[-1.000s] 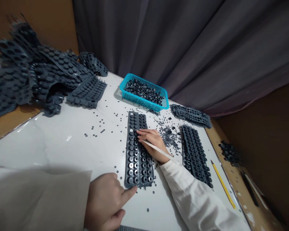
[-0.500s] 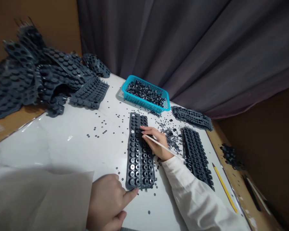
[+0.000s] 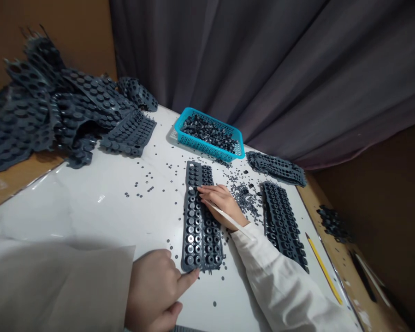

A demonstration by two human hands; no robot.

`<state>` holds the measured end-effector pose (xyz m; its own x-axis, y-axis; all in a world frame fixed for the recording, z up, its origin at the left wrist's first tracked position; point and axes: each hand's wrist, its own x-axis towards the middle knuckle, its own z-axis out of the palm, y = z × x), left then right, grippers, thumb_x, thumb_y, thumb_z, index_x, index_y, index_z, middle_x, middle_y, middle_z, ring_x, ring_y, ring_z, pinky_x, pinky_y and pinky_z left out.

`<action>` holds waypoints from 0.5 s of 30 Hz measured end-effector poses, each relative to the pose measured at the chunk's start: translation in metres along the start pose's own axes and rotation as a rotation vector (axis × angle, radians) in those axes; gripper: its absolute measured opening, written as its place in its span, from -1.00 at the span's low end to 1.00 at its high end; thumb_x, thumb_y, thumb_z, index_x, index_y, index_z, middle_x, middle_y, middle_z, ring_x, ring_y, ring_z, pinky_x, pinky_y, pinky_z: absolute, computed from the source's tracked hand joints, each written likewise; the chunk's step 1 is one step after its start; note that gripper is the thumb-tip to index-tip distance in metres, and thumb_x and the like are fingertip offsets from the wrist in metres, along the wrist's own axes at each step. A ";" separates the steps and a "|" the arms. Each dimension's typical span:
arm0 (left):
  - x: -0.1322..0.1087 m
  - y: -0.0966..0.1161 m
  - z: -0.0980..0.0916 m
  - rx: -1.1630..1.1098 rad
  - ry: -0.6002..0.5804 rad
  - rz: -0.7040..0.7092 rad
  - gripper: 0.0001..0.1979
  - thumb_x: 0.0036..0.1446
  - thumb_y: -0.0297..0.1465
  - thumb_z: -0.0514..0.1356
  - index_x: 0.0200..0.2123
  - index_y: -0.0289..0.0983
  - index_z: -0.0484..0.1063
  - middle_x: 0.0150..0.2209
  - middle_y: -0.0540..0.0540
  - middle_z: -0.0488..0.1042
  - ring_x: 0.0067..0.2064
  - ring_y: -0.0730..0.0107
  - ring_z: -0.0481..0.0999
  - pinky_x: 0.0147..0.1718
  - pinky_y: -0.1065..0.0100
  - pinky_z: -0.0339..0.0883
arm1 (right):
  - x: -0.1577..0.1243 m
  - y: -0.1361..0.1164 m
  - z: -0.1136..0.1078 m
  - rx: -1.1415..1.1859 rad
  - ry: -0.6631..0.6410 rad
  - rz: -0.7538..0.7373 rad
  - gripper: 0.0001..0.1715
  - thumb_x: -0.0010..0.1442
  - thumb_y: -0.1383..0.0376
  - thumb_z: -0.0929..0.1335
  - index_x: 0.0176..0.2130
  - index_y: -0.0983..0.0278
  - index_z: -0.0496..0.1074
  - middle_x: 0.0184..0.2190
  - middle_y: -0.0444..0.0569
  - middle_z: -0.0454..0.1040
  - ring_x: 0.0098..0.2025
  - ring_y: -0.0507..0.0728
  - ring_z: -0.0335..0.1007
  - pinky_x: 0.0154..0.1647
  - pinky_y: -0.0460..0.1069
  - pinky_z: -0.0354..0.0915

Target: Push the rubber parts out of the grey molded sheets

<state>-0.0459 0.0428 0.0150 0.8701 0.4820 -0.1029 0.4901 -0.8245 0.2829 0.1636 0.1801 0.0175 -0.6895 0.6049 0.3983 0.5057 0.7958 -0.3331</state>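
A long dark grey rubber strip [image 3: 198,230] studded with small round pieces lies lengthwise on the white table [image 3: 90,216]. My left hand [image 3: 159,290] is curled, its forefinger pressing the strip's near end. My right hand [image 3: 219,203] rests on the strip's far half and pinches a thin pale stick [image 3: 228,216] that slants back toward my white sleeve. Its fingertips touch the round pieces near the strip's middle.
A blue basket [image 3: 209,134] of small dark rings stands behind the strip. Two more strips [image 3: 283,221] lie to the right, with a heap of loose bits [image 3: 244,196]. A big pile of emptied strips [image 3: 62,110] fills the far left. A yellow pencil [image 3: 323,267] lies at the right edge.
My right hand with the stick slid up the strip and then back down toward its middle. My left hand stayed on the near end.
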 end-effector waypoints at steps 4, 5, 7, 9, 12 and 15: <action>-0.001 -0.001 0.001 -0.002 0.026 0.004 -0.35 0.01 -0.29 0.10 0.19 -0.35 0.10 -0.47 -0.10 0.50 -0.47 0.18 0.44 -0.40 0.18 0.29 | 0.006 0.001 -0.003 -0.027 0.026 -0.021 -0.87 0.28 0.36 0.26 -0.20 0.22 0.39 -0.07 0.05 0.53 -0.02 0.15 0.45 -0.08 0.11 0.31; 0.000 -0.001 0.002 -0.004 0.027 0.008 -0.35 0.01 -0.29 0.09 0.19 -0.35 0.10 -0.47 -0.10 0.50 -0.47 0.18 0.44 -0.40 0.18 0.29 | 0.006 0.001 -0.003 -0.004 0.034 -0.015 -0.88 0.28 0.36 0.26 -0.20 0.21 0.38 -0.07 0.05 0.53 -0.02 0.15 0.45 -0.07 0.11 0.31; 0.000 -0.001 0.002 0.000 0.019 0.004 -0.34 0.01 -0.29 0.10 0.19 -0.35 0.10 -0.46 -0.10 0.50 -0.47 0.19 0.44 -0.40 0.19 0.29 | 0.006 0.002 -0.003 0.071 0.042 0.015 -0.90 0.27 0.36 0.27 -0.21 0.21 0.37 -0.09 0.04 0.54 -0.03 0.14 0.45 -0.05 0.11 0.32; 0.000 0.000 0.002 0.004 0.006 -0.007 -0.33 0.00 -0.28 0.12 0.19 -0.34 0.09 -0.45 -0.10 0.50 -0.47 0.19 0.44 -0.40 0.18 0.30 | 0.003 0.002 -0.003 0.155 0.055 0.062 -0.91 0.26 0.35 0.28 -0.22 0.21 0.37 -0.11 0.05 0.54 -0.04 0.13 0.46 -0.04 0.11 0.34; 0.000 0.001 0.002 0.011 -0.010 -0.015 -0.31 -0.01 -0.29 0.14 0.20 -0.34 0.07 -0.45 -0.10 0.50 -0.46 0.17 0.44 -0.40 0.16 0.31 | 0.000 0.002 -0.001 0.238 0.076 0.126 -0.93 0.26 0.34 0.29 -0.22 0.22 0.37 -0.13 0.07 0.55 -0.05 0.13 0.47 -0.04 0.11 0.36; 0.000 0.001 0.004 0.023 -0.008 -0.015 -0.31 0.00 -0.29 0.14 0.21 -0.33 0.06 -0.44 -0.10 0.50 -0.46 0.16 0.44 -0.41 0.16 0.31 | 0.000 0.004 -0.001 0.252 0.085 0.172 -0.91 0.27 0.33 0.27 -0.23 0.21 0.37 -0.11 0.06 0.54 -0.03 0.14 0.46 -0.04 0.11 0.38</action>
<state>-0.0449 0.0408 0.0115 0.8631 0.4919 -0.1148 0.5040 -0.8238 0.2595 0.1659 0.1830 0.0173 -0.5538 0.7388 0.3841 0.4597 0.6559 -0.5988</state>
